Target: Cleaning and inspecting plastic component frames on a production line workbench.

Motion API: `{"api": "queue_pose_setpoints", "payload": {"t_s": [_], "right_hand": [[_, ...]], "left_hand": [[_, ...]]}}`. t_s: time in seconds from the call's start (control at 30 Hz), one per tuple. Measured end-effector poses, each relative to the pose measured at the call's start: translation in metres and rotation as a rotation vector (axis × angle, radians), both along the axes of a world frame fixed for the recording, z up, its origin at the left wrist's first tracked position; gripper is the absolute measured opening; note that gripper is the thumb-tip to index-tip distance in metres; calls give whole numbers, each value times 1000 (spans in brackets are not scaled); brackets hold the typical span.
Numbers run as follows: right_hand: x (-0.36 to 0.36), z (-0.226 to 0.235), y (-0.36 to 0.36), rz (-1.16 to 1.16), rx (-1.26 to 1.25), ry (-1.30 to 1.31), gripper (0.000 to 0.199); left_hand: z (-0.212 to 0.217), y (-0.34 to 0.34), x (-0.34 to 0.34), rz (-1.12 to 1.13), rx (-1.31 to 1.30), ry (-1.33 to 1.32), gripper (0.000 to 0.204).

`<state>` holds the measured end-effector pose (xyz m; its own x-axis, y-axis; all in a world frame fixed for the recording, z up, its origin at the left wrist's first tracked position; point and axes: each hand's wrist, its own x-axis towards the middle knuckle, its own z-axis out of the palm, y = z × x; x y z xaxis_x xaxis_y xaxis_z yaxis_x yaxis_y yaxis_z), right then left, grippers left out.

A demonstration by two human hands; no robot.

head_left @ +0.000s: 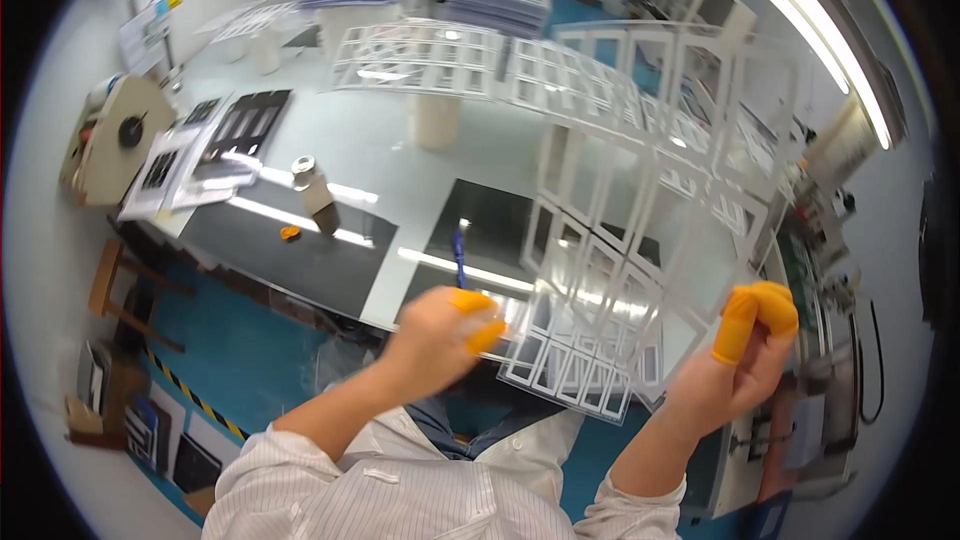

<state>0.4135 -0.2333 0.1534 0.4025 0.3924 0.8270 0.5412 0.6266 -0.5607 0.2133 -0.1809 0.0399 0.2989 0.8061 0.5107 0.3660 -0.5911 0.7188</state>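
My right hand (735,365), with orange finger cots on its fingertips, is closed at the edge of a large clear sheet printed with white rectangular frames (640,210). The sheet stands tilted over the right part of the table and looks smeared by motion. My left hand (435,340), also in orange finger cots, is curled at the table's front edge, left of the sheet. Something whitish shows between its fingers, too blurred to name. A blue pen (459,258) lies just beyond that hand on a black mat (470,210). Below the sheet is a smaller panel of white frames (570,365).
A bottle (311,185) and a small orange item (290,233) stand on the left black mat (270,260). Farther back, framed sheets (415,55) rest on a white cylinder (433,122). Stacked sheets (497,5) and a tape-reel-like device (125,135) border the table.
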Motion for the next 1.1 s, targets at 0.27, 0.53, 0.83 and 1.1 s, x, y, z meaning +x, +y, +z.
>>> {"api": "queue_pose_setpoints", "payload": {"t_s": [0.27,0.53,0.83,1.1], "right_hand": [[-73,-13,-2,-127,-23,-273,8],[-102,-6,13,-32,2,-475,9],[64,-63,84,229,-451,368,22],[242,-111,157,196,-567,1254,45]], "left_hand": [[2,-10,26,73,381,54,24],[4,7,-3,98,390,-16,17],[-35,33,-47,-366,-365,-876,11],[-47,43,-38,-428,-501,-1221,12]]}}
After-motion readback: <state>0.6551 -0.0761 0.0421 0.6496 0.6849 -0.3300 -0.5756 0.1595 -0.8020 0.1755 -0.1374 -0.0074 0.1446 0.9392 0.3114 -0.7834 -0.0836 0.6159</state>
